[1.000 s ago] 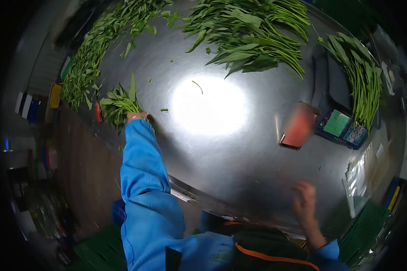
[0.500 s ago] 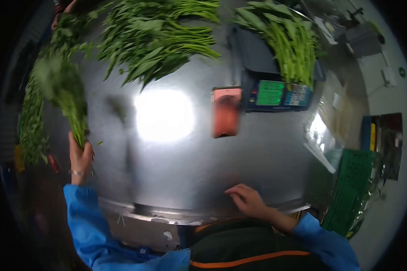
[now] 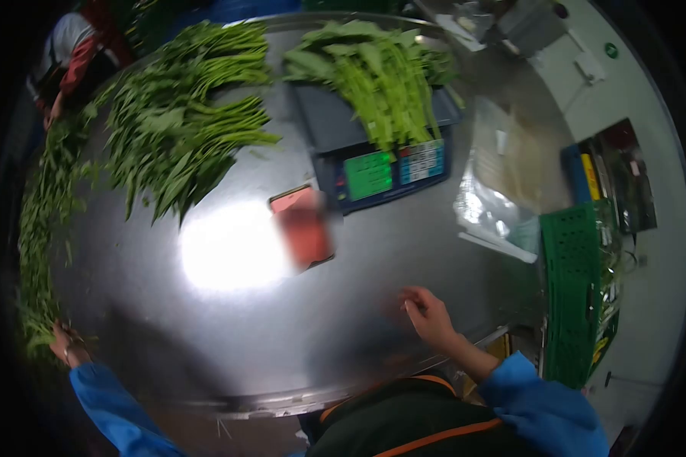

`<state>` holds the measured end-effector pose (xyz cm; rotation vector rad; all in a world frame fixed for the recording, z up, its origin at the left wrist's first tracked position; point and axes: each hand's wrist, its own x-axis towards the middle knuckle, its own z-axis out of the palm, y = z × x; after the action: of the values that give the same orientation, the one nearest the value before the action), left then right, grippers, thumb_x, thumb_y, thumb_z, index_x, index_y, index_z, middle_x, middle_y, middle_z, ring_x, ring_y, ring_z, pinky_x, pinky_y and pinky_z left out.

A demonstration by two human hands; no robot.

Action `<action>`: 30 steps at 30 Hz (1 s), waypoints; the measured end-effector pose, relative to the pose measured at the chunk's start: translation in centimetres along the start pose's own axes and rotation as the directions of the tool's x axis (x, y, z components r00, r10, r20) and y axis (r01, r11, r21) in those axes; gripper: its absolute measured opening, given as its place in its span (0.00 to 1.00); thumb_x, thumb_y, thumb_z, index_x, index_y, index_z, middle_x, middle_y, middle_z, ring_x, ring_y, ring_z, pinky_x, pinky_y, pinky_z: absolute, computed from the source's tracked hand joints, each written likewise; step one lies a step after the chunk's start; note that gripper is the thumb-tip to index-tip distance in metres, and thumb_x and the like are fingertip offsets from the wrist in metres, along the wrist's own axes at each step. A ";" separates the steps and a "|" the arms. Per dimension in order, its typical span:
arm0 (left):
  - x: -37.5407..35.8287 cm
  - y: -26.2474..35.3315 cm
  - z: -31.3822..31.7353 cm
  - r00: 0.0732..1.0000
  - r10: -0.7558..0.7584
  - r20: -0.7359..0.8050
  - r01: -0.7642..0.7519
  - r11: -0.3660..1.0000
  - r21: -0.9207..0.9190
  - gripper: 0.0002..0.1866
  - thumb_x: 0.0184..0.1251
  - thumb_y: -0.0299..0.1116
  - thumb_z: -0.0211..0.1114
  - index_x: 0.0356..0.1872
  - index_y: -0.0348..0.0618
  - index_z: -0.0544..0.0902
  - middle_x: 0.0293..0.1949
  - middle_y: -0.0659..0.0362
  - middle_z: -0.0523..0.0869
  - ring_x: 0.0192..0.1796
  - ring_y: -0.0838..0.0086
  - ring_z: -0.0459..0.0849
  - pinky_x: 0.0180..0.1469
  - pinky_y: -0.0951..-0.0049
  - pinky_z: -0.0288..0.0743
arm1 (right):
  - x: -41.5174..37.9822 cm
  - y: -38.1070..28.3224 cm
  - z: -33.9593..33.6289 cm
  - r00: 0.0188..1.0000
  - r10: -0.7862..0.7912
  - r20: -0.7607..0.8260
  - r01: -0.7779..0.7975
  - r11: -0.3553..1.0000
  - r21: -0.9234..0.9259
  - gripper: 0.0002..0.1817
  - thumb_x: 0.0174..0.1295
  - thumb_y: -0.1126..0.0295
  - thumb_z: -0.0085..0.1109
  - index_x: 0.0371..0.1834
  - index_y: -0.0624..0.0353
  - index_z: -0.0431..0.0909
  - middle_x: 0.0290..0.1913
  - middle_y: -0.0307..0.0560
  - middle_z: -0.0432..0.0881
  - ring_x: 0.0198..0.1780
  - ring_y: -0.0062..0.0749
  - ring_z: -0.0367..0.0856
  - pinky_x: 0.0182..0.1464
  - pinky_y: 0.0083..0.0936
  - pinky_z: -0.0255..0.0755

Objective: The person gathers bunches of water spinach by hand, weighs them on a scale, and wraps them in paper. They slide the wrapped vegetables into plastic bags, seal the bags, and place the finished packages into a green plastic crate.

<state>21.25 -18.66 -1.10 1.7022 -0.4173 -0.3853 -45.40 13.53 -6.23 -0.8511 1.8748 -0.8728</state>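
Now, bare left hand (image 3: 63, 344): had swung down to the green leafy stalks (image 3: 36, 324) far left; grip couldn't be told.
Change: no bunch showed aloft; handling had shifted there.
Bare right hand (image 3: 430, 314): loosely curled, seemingly empty, over grey steel table (image 3: 389, 251).

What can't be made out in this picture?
From the head view:
Phone screen: blurred.
Scale display: figures too small to read.
Scale platform: partly covered by the bunch on it.
Left hand: fingertips unclear among greens at the dim edge.
Other person: lower body lost in dark border.
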 end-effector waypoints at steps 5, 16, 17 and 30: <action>-9.7 -15.9 3.6 0.866 0.010 0.500 -0.001 1.000 -0.019 0.10 0.63 0.33 0.55 0.43 0.42 0.76 0.31 0.55 0.78 0.28 0.70 0.77 0.30 0.69 0.74 | 6.2 4.7 -7.7 0.829 -0.122 -0.545 0.115 0.992 -0.047 0.19 0.57 0.74 0.52 0.53 0.63 0.67 0.42 0.46 0.76 0.38 0.24 0.75 0.42 0.19 0.70; -47.3 3.2 7.4 0.508 0.079 0.858 -0.341 0.933 0.116 0.20 0.61 0.25 0.52 0.56 0.38 0.70 0.40 0.59 0.80 0.37 0.79 0.76 0.38 0.80 0.72 | 21.1 4.0 -26.3 0.464 -0.160 -0.871 -0.515 0.752 -0.412 0.48 0.42 0.47 0.65 0.64 0.59 0.55 0.64 0.60 0.54 0.60 0.56 0.60 0.61 0.42 0.56; -51.9 3.0 9.0 0.221 0.087 0.971 -0.392 0.920 0.006 0.20 0.62 0.27 0.53 0.57 0.39 0.70 0.35 0.60 0.81 0.30 0.81 0.77 0.34 0.81 0.72 | 21.3 4.0 -26.5 0.481 -0.172 -0.860 -0.506 0.746 -0.433 0.44 0.45 0.52 0.64 0.64 0.58 0.55 0.64 0.59 0.54 0.60 0.55 0.60 0.61 0.41 0.57; -74.8 7.6 34.2 0.184 0.182 0.966 -0.973 0.170 0.153 0.18 0.57 0.46 0.60 0.33 0.38 0.78 0.30 0.52 0.84 0.32 0.58 0.84 0.34 0.65 0.77 | 4.8 -1.1 -26.9 0.826 -0.550 0.124 0.478 0.567 -0.671 0.32 0.41 0.78 0.51 0.57 0.62 0.63 0.48 0.62 0.66 0.41 0.58 0.73 0.39 0.42 0.73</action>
<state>-61.09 -13.61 2.36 1.7772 -2.4494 -0.1883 -71.26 15.14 2.69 -1.9347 2.0885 -0.5266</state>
